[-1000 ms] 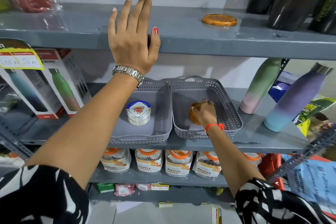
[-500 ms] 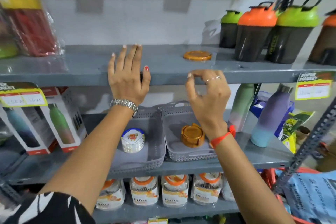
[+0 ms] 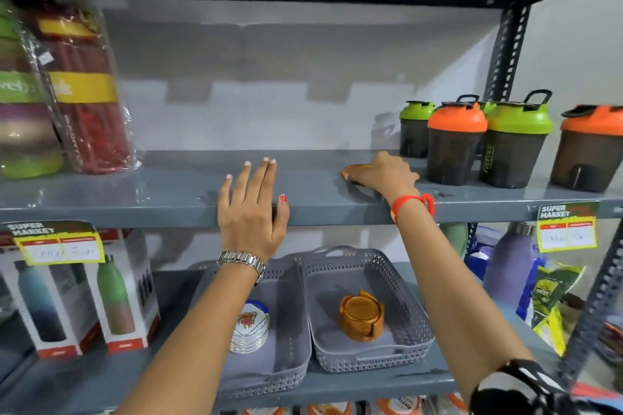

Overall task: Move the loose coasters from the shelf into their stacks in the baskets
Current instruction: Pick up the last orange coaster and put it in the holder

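A loose orange coaster (image 3: pixel 354 169) lies on the upper grey shelf (image 3: pixel 168 189). My right hand (image 3: pixel 384 173) rests on top of it, fingers curled over it, hiding most of it. My left hand (image 3: pixel 251 209) lies flat on the front edge of that shelf, fingers apart, holding nothing. On the shelf below stand two grey perforated baskets. The left basket (image 3: pixel 296 340) holds a stack of white coasters (image 3: pixel 251 327) with a printed design. The right basket (image 3: pixel 404 313) holds a stack of orange coasters (image 3: pixel 361 315) in a holder.
Shaker bottles with orange and green lids (image 3: pixel 478 141) stand just right of my right hand. Wrapped bottles (image 3: pixel 67 91) fill the upper shelf's left end. Boxed bottles (image 3: pixel 81 293) and loose bottles (image 3: pixel 509 266) flank the baskets. A price tag (image 3: pixel 566 226) hangs at the shelf edge.
My right hand left the orange stack in the right basket, rose to the upper shelf and came down on the loose orange coaster. My view tilted upward. The left hand stayed put.
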Tool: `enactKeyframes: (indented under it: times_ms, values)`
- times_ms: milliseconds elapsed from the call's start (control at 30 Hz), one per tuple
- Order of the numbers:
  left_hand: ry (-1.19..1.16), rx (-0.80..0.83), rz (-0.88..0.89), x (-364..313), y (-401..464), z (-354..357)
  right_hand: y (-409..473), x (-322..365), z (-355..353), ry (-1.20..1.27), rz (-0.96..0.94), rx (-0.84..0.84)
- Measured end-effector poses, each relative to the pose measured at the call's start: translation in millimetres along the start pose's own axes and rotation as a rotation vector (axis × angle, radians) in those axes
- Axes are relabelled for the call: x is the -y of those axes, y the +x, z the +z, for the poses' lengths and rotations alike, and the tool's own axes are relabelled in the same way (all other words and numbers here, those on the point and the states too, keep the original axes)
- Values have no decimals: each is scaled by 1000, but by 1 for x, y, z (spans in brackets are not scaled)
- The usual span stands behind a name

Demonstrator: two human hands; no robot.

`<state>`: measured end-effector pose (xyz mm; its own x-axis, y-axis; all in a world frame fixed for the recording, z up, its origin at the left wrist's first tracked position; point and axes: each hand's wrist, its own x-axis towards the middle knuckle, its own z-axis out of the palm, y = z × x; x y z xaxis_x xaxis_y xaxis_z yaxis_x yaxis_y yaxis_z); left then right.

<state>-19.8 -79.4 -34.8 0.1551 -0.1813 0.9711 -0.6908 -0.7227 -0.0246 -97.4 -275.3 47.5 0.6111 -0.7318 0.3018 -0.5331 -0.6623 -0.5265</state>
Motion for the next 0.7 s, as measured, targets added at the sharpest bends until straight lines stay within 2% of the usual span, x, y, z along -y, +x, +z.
enactKeyframes:
  times_ms: [133,300,433,567,700]
  values:
    - [-1,9,-3,1,-1,1,-5,1,0,27,-56,-103]
    - [-3,20,-6,0,0,1,-25,1,0,34,-255,-429]
    - [-6,32,-7,-1,1,-1,-55,0,5,232,-451,-670]
    - [-25,32,-3,1,0,-1,-91,6,2,431,-560,-761]
    - [-4,71,-18,0,0,-1,-121,13,-13,529,-623,-845]
